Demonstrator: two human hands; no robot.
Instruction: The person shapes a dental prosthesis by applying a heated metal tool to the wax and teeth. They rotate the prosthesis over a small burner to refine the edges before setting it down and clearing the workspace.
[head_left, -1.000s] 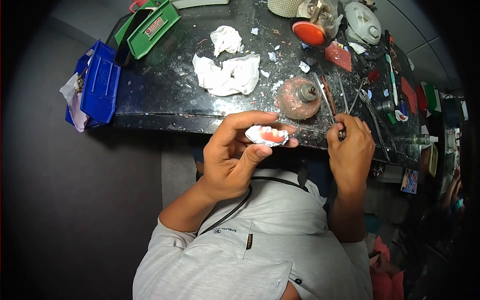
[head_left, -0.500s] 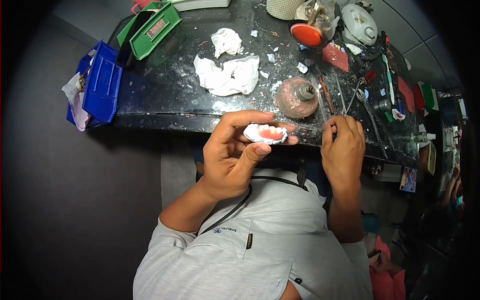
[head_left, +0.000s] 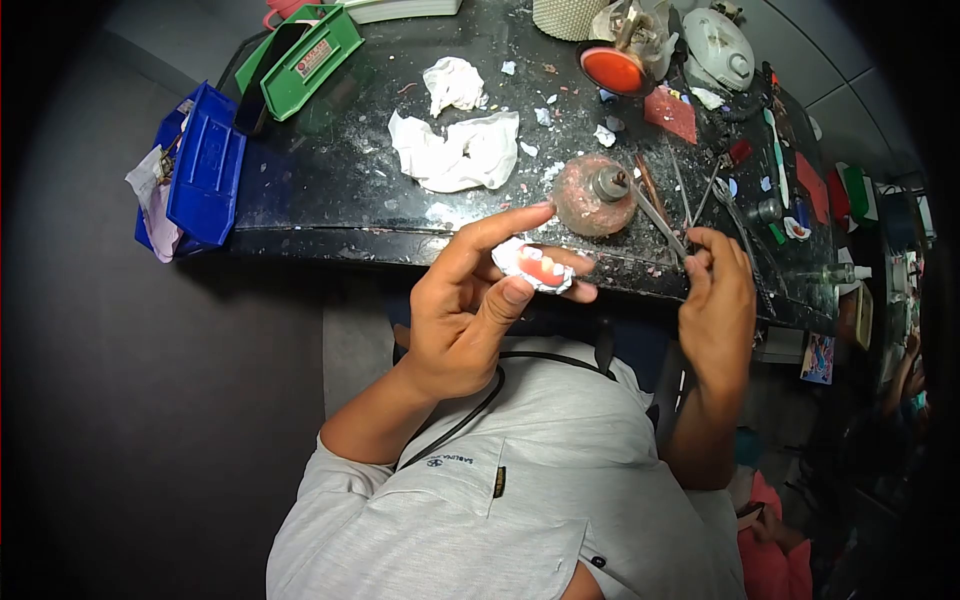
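Observation:
My left hand (head_left: 460,310) is closed on a white plaster dental cast (head_left: 507,256) carrying pink wax and a row of pale teeth. The cast is tilted between thumb and fingers, in front of the bench edge. My right hand (head_left: 718,300) pinches the near end of a flat metal spatula (head_left: 662,222). The blade slants away to the left, its far end close beside the neck of a round glass spirit burner (head_left: 590,205). Beyond the spatula lie a brown-handled tool (head_left: 649,180) and several thin metal instruments (head_left: 703,203).
Crumpled white tissue (head_left: 460,152) and plaster crumbs litter the black bench (head_left: 330,190). A blue bin (head_left: 208,165) and a green bin (head_left: 315,65) stand at the left. Toward the back right are a red round disc (head_left: 613,70) and pink wax sheets (head_left: 671,115).
My right hand has moved right, drawing the spatula from beside the burner. My left hand has tipped the cast, so its right end sits lower.

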